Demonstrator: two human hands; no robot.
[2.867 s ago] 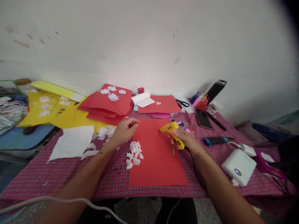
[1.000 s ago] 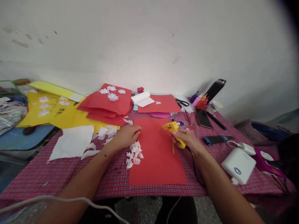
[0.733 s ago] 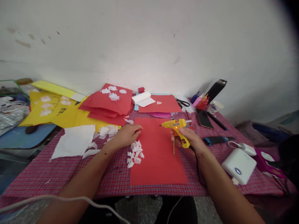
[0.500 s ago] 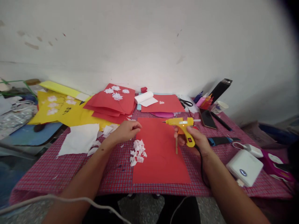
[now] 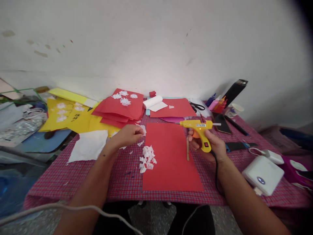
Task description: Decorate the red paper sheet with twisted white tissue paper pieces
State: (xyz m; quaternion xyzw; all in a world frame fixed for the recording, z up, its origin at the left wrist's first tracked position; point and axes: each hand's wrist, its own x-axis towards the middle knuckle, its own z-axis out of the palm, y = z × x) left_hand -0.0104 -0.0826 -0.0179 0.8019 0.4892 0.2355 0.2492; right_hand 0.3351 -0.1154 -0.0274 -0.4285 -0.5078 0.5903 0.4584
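Note:
My right hand (image 5: 207,143) is wrapped round a yellow hot glue gun (image 5: 199,125), its nozzle pointing left and a clear glue stick (image 5: 216,124) protruding from its back. Just below those fingertips is a wooden craft stick (image 5: 187,150), by the right edge of a red paper sheet (image 5: 171,163). Whether the fingers touch the stick, I cannot tell. My left hand (image 5: 130,134) hovers left of the sheet with curled fingers; anything in them is hidden. Below it, torn white paper pieces (image 5: 148,158) lie heaped across the sheet's left edge.
Red sheets with white paper flowers (image 5: 125,101) lie at the back, beside a white paper roll (image 5: 153,101). Scissors (image 5: 197,106), glue bottles (image 5: 215,103), a phone (image 5: 221,123) and a white adapter (image 5: 262,176) are on the right. A white sheet (image 5: 88,146) lies left.
The view has shifted slightly. My right hand has moved the glue gun a little to the right and up. My left hand has drawn slightly left, away from the red sheet.

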